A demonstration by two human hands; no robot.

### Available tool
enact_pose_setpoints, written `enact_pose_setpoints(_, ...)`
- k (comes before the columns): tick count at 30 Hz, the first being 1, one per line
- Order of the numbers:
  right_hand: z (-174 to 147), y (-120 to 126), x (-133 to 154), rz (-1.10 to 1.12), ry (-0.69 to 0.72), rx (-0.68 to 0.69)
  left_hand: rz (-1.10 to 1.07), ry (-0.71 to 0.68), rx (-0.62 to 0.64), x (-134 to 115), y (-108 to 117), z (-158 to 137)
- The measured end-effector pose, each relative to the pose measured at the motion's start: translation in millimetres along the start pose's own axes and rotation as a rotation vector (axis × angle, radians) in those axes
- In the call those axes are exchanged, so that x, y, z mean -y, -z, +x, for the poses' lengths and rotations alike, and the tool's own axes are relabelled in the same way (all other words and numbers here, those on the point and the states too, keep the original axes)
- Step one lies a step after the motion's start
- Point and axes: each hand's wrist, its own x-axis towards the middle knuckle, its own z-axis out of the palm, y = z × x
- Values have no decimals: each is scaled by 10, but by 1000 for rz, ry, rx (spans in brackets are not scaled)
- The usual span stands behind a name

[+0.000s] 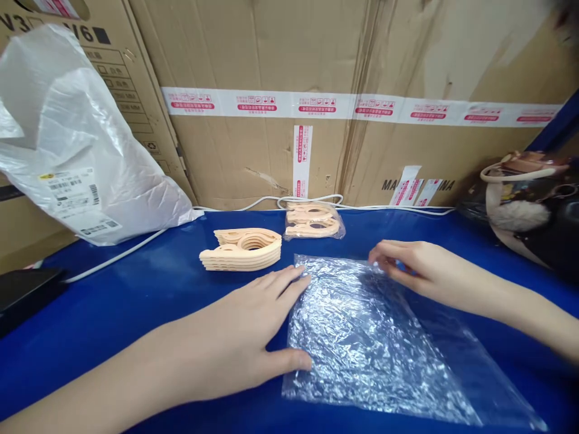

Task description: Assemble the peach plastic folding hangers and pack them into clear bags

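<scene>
A clear, crinkled plastic bag (362,337) lies flat on the blue table in front of me. My left hand (248,328) rests on its left edge, fingers stretched and thumb apart. At the bag's far right corner, my right hand (404,262) has its fingers curled and pinched on the plastic. Beyond my left hand stands a stack of several beige plastic pieces (242,256), which look like folded travel hangers. Similar beige pieces in a clear bag (313,220) lie farther back, near the cardboard.
Large cardboard boxes (262,157) wall off the back. A white mailing bag (99,163) with a label leans at the left, above a black object (29,295). A white cable (244,208) runs along the back edge. A dark bag (543,205) with a pompom sits at right.
</scene>
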Motion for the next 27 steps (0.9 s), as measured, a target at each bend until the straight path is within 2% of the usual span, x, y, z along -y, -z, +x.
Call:
enact_pose_setpoints(3,-124,42,-188,38,-104,80,-56,49,80,71,-36,19)
enact_pose_setpoints(7,-226,29,-336,-3,-154,124,-65,77,72,34,-92,10)
enact_pose_setpoints(11,-238,25,-205,25,-215,218,-32,103,46,-5,-130,-12)
enact_pose_setpoints(14,-207,15,-54,201,-234,269,-23,108,48,12,-142,-25)
enact_pose_setpoints(16,-175,-7,20,347,-188,284,-21,112,60,25,-144,-36)
enact_pose_setpoints(19,-110,-63,102,443,-12,222,-10,115,77,30,-143,-53)
enact_pose_setpoints(23,-33,-168,199,273,250,63,-3,134,76,33,-146,-61)
enact_pose_setpoints(27,-35,-256,230,132,290,156,-15,130,50,40,-145,-81)
